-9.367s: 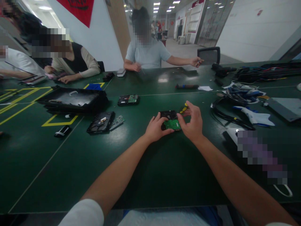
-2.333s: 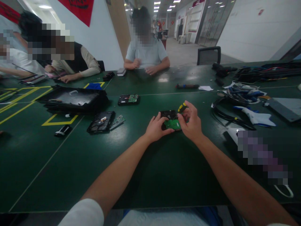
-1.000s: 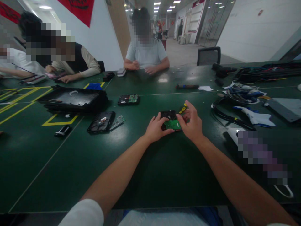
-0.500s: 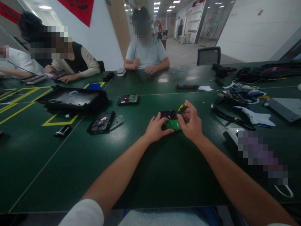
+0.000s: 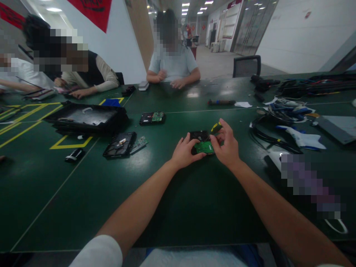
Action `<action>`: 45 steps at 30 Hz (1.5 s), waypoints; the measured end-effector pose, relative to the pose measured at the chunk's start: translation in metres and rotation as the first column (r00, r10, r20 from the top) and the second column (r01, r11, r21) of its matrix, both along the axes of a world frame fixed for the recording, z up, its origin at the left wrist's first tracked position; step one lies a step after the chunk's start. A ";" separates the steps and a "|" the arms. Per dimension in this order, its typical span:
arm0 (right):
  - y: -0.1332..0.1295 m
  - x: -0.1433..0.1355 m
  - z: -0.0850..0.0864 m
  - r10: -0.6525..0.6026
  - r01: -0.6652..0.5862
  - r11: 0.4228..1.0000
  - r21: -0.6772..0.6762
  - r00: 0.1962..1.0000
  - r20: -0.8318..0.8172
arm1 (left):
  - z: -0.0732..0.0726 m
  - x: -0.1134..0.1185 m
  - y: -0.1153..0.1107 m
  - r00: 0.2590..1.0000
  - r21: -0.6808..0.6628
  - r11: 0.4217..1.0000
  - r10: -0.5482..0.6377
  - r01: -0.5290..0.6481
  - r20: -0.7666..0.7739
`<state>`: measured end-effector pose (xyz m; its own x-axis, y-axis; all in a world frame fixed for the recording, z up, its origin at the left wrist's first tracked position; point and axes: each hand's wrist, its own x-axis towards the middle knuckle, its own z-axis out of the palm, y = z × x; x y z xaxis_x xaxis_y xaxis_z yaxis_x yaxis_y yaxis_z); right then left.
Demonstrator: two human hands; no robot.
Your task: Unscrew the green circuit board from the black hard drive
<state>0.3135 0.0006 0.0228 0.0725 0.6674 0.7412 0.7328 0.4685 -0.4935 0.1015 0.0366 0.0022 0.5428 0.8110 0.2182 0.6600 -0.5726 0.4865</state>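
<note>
A hard drive [image 5: 204,147] with a green circuit board lies on the table between my hands. My left hand [image 5: 185,152] grips its left side, thumb along the near edge and fingers over the far part. In my right hand [image 5: 226,142] is a screwdriver [image 5: 216,128] with a yellow and black handle, held tilted over the drive's right side. Its tip is too small to make out. Farther off to the left lie another hard drive [image 5: 152,118], an opened drive case [image 5: 120,144] and a loose circuit board [image 5: 139,145].
A stack of black trays [image 5: 87,116] stands at the left. Bundled cables [image 5: 289,111], a grey box [image 5: 338,128] and a blue-white glove-like item [image 5: 303,137] lie at the right. A co-worker [image 5: 174,63] sits across the green table [image 5: 155,207].
My hands, the drive and the screwdriver look almost the same as before. The co-workers have shifted only slightly.
</note>
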 end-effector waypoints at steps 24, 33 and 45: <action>-0.001 0.000 0.000 0.011 -0.011 1.000 0.003 1.000 0.012 | 0.002 -0.003 0.000 0.999 0.015 1.000 -0.018 0.018 -0.027; -0.001 0.000 0.000 0.009 -0.009 1.000 -0.012 1.000 0.002 | 0.002 -0.002 0.000 0.999 -0.001 1.000 -0.017 0.017 -0.041; 0.000 -0.002 -0.002 -0.013 0.012 0.999 0.032 0.999 0.029 | 0.002 -0.002 0.001 0.999 -0.009 0.999 -0.031 0.031 -0.041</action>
